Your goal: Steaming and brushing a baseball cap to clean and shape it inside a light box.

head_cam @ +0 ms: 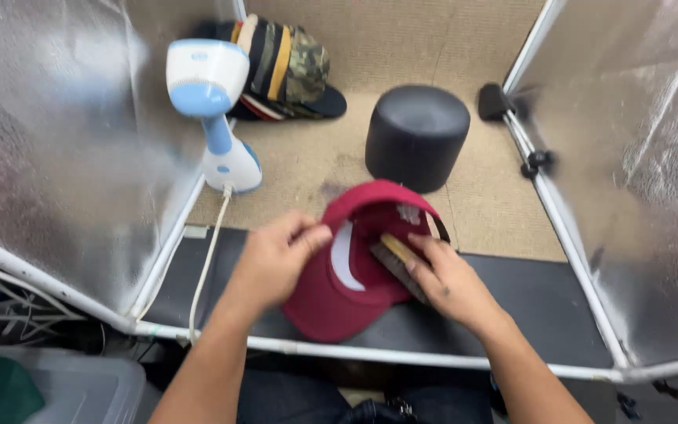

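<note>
Down on the dark surface (pixel 559 302), left hand (pixel 272 263) fingers (pixel 311 235) pinched shut on red cap's (pixel 339 294) rim; right hand (pixel 449 283) apparently closed around brush (pixel 394 255) inside it.

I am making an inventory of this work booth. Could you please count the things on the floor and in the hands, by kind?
Red cap, gripped by left hand: 1
Brush, under right hand: 1
Stack of caps (number unclear): 1
Handheld steamer: 1
Black round stand: 1
Total: 5
</note>
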